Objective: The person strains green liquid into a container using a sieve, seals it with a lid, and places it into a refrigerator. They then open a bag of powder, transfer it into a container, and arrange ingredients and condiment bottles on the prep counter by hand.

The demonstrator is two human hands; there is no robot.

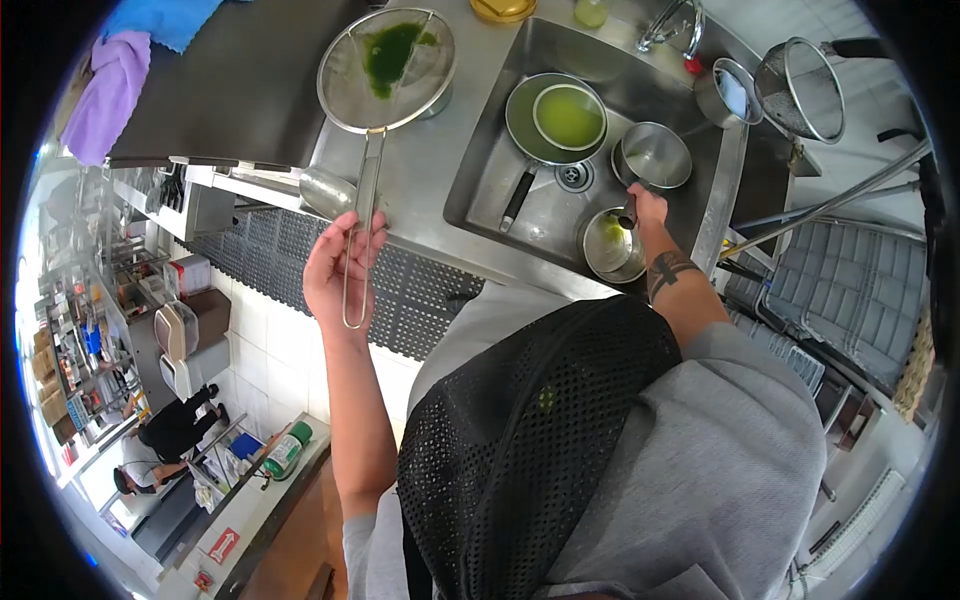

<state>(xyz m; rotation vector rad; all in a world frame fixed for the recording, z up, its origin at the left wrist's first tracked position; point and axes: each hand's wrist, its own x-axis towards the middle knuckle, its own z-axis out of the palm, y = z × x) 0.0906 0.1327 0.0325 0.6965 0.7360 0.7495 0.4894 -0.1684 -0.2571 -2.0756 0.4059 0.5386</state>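
Observation:
My left hand (340,268) grips the long wire handle of a round mesh strainer (340,80). A dark green wet mass (388,62) lies in its mesh, and a metal container shows partly beneath it. My right hand (648,207) is closed around the dark handle of a small metal saucepan (655,155) in the sink. Just below that hand sits a metal pot (605,258) with green residue inside. To the left, a frying pan (520,125) holds a bowl of green liquid (570,116).
The steel sink (475,170) has a faucet (672,25) behind it. On its right are a small pot (712,98) and another strainer (800,90). A metal scoop-like vessel (325,190) lies at the counter edge. A person (180,430) stands far off at lower left.

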